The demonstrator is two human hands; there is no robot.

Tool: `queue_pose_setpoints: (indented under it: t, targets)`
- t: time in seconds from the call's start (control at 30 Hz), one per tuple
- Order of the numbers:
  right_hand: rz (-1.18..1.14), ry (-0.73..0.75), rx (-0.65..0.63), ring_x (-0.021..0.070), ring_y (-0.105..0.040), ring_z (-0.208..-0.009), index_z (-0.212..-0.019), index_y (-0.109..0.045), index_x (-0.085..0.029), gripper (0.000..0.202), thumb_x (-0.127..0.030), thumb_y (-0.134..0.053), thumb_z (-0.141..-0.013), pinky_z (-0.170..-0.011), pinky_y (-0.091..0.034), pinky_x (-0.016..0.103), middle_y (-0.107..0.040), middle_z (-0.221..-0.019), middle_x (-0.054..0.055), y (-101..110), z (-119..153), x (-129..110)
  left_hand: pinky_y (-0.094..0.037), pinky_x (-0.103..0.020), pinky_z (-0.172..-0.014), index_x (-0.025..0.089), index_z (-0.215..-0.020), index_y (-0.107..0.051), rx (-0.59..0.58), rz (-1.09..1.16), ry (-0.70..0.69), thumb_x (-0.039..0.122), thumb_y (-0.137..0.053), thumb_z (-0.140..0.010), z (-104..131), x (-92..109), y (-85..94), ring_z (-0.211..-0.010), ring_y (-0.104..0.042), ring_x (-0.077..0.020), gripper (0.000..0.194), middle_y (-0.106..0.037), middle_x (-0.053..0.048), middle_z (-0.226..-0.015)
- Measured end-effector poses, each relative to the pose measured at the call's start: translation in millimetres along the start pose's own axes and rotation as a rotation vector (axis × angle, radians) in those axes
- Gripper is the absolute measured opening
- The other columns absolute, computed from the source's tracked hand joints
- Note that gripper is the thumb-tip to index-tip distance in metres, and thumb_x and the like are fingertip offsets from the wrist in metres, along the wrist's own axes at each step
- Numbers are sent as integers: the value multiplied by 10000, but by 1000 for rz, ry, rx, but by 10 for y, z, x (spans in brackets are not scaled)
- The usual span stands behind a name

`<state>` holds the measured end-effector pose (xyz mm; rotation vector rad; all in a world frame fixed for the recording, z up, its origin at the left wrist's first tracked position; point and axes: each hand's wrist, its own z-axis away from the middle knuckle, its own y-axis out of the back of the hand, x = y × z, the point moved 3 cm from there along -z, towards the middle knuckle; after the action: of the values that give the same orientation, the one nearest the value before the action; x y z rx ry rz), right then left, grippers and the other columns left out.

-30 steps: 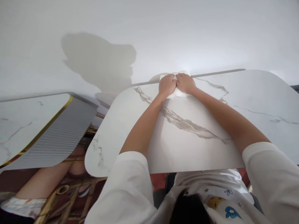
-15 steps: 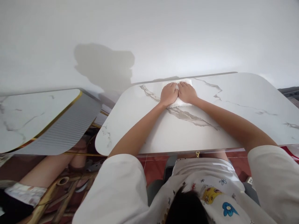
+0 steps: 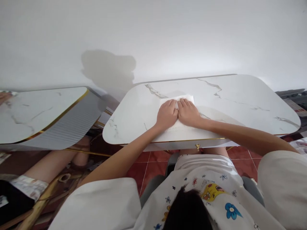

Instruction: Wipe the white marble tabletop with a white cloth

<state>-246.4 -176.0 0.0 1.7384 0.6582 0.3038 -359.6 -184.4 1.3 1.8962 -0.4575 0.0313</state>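
Looking down at a table [image 3: 127, 115] with a white, marble-patterned top and rounded corners, set against a pale wall [image 3: 192, 35]. Pressing onto it a thin white cloth [image 3: 177, 124], perhaps a paper tissue, left of centre and reaching toward the near edge. Looks plain and flat, with a square corner at the far right and much of its middle covered. Resting the left hand [image 3: 166, 114] and right hand [image 3: 189, 112] side by side on it, thumb to thumb, with fingers laid nearly straight rather than clenched. Below the near edge, shows a closed drawer [image 3: 172, 145] with a small gold knob [image 3: 197, 147] and contents hidden. Includes, to the left, a second table [image 3: 40, 107] with gold trim.
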Motion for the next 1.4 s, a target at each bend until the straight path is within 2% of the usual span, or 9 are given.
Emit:
queue_pose_setpoints:
  t: [0.13, 0.27, 0.53, 0.67, 0.87, 1.0, 1.23, 1.4]
  targets:
    - [-11, -9, 3, 328, -380, -1406, -1397, -453, 36, 501, -190, -305, -975, -1155, -298, 442, -441, -1493, 237, 42, 246, -174, -403, -445, -1121, 167, -1258, -551, 7, -23, 9, 199, -335, -855, 267, 76, 56, -1273, -521, -278, 459, -598, -122, -1338]
    - [-29, -15, 10, 314, -382, -1413, -1405, -458, 19, 507, -183, -318, -962, -1162, -301, 446, -437, -1504, 218, 81, 416, -178, -417, -466, -1106, 155, -1249, -553, -8, -15, 24, 189, -342, -845, 383, 219, 81, -1253, -534, -290, 457, -604, -139, -1319]
    - [-26, -40, 0, 292, -373, -1426, -1430, -447, -10, 550, -201, -301, -936, -1161, -318, 465, -442, -1511, 185, 244, 814, 228, -378, -481, -1107, 156, -1220, -543, -26, 10, -14, 181, -349, -860, 375, 791, -13, -1267, -495, -299, 410, -581, -145, -1317]
    - [23, -51, -7, 297, -386, -1417, -1429, -450, 0, 557, -203, -295, -933, -1163, -316, 453, -447, -1508, 185, 284, 861, 361, -355, -482, -1106, 140, -1176, -542, -61, 41, -44, 170, -360, -860, 288, 905, -63, -1255, -490, -306, 366, -583, -162, -1279]
    - [35, -34, -5, 298, -396, -1409, -1436, -440, -20, 565, -223, -282, -932, -1145, -336, 459, -448, -1509, 177, 192, 588, 591, -360, -437, -1099, 170, -1134, -537, -74, 42, -8, 145, -381, -861, -24, 815, -174, -1237, -499, -279, 316, -584, -140, -1266]
    - [22, -39, 25, 296, -417, -1390, -1417, -465, -61, 542, -224, -281, -935, -1128, -347, 467, -473, -1495, 162, 114, 259, 829, -373, -421, -1088, 172, -1117, -553, -52, 55, -6, 142, -393, -861, -390, 693, -299, -1214, -521, -273, 303, -607, -133, -1232]
    - [28, -55, -7, 285, -435, -1356, -1397, -480, -45, 536, -181, -283, -916, -1115, -349, 428, -502, -1463, 169, 53, -403, 1188, -370, -418, -1097, 180, -1113, -585, 1, 77, 5, 168, -399, -866, -1089, 404, -529, -1215, -532, -276, 310, -634, -124, -1231]
    - [19, -58, 15, 277, -446, -1346, -1373, -505, -68, 518, -184, -270, -927, -1112, -357, 428, -518, -1449, 158, -54, -844, 1430, -379, -409, -1089, 191, -1113, -599, 12, 86, 29, 176, -404, -859, -1511, 198, -660, -1202, -544, -271, 321, -645, -119, -1210]
